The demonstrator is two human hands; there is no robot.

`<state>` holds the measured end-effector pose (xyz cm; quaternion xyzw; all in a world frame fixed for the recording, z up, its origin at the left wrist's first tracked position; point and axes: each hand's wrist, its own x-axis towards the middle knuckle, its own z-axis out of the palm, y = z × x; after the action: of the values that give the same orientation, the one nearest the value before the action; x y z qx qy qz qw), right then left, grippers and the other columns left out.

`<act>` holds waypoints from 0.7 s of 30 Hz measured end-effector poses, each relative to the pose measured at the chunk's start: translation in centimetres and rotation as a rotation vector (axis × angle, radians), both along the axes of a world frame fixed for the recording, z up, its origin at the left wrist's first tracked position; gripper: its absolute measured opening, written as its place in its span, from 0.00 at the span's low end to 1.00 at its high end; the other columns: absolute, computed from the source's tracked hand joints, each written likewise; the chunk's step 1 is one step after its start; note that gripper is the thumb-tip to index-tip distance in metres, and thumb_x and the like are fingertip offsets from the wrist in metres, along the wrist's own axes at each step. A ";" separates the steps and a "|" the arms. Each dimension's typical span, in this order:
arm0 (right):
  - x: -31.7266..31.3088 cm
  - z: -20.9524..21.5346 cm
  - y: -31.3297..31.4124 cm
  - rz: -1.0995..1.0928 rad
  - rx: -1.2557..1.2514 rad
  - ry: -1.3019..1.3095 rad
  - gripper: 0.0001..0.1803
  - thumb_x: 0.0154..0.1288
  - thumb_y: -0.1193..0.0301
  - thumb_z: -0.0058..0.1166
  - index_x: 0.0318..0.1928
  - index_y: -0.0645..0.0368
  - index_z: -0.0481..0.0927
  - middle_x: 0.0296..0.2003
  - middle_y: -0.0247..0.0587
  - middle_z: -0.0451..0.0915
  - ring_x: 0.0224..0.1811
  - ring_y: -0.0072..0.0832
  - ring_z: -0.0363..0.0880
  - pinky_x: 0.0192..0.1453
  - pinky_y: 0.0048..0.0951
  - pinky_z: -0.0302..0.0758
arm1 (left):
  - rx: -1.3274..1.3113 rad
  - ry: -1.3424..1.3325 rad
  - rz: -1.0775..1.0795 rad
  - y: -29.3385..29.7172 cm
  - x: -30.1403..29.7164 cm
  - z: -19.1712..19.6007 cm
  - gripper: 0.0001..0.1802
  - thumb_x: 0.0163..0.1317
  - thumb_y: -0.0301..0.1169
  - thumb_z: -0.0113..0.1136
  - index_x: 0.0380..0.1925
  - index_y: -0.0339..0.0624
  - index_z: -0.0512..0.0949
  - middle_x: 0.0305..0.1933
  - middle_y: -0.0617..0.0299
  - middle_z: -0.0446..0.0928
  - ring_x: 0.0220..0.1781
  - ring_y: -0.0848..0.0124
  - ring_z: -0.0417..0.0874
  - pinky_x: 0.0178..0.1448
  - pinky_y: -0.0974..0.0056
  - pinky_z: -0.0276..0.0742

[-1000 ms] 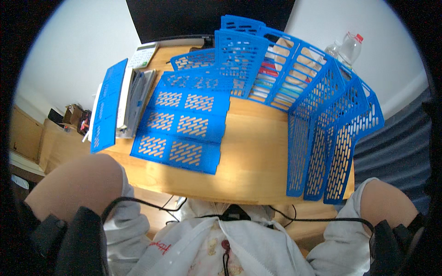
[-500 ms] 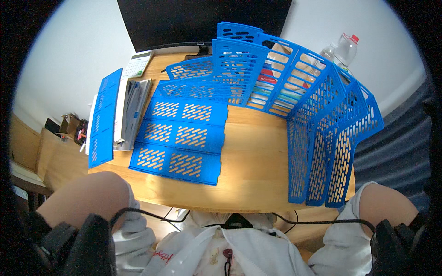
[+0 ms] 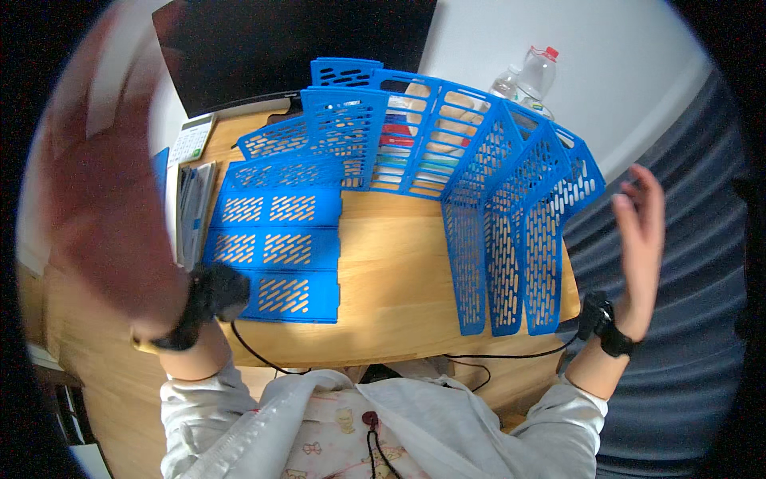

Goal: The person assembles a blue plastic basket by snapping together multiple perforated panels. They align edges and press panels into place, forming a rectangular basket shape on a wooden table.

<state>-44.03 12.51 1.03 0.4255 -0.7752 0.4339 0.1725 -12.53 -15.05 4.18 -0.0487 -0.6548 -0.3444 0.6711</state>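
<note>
My left hand [image 3: 112, 184] is raised at the far left, close and smeared by motion, so its fingers cannot be read. It covers part of a stack of papers and folders [image 3: 191, 211] and most of a blue panel beside them. My right hand [image 3: 642, 235] is held up past the desk's right edge, fingers apart and loosely bent, with nothing in it. Nearest to it stand the slanted dividers [image 3: 542, 263] of a blue plastic file rack [image 3: 407, 132]. A flat blue slotted section [image 3: 287, 247] of hinged panels lies on the left of the desk.
A dark monitor [image 3: 295, 48] stands at the back of the wooden desk [image 3: 391, 279]. A white calculator [image 3: 191, 137] lies at back left. Clear plastic bottles [image 3: 536, 73] are behind the rack. A dark blue curtain [image 3: 670, 351] hangs at right; black cables [image 3: 511, 356] run from my wrists.
Both hands have come into view; before, only bent arms showed at the lower edge. The view has shifted, so the desk things sit further left. The rack looks unchanged.
</note>
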 end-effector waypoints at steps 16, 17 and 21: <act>-9.4 -6.2 -1.8 -0.119 0.142 -0.163 0.14 0.61 0.65 0.52 0.33 0.66 0.74 0.16 0.38 0.74 0.16 0.24 0.76 0.19 0.23 0.68 | 0.084 -0.709 0.180 -8.6 -6.9 -11.8 0.26 0.57 0.36 0.61 0.55 0.41 0.67 0.52 0.53 0.72 0.59 0.63 0.70 0.58 0.61 0.68; -9.6 -6.4 -1.7 -0.112 0.129 -0.174 0.13 0.62 0.65 0.52 0.33 0.66 0.74 0.17 0.37 0.74 0.16 0.23 0.76 0.19 0.23 0.68 | 0.100 -0.733 0.160 -8.7 -6.9 -11.9 0.24 0.57 0.35 0.60 0.53 0.41 0.69 0.50 0.54 0.74 0.56 0.65 0.71 0.57 0.62 0.68; -11.0 -7.5 -1.1 -0.087 0.086 -0.208 0.13 0.62 0.64 0.52 0.33 0.63 0.74 0.17 0.36 0.74 0.17 0.22 0.77 0.18 0.21 0.67 | 0.180 -0.714 0.127 -8.7 -6.8 -12.1 0.13 0.58 0.33 0.60 0.40 0.39 0.77 0.38 0.63 0.78 0.42 0.76 0.76 0.48 0.70 0.71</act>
<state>-55.06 11.41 -6.48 0.3513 -0.8244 0.4342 0.0916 -19.30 -23.71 -7.92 0.1744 -0.8165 -0.3533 0.4220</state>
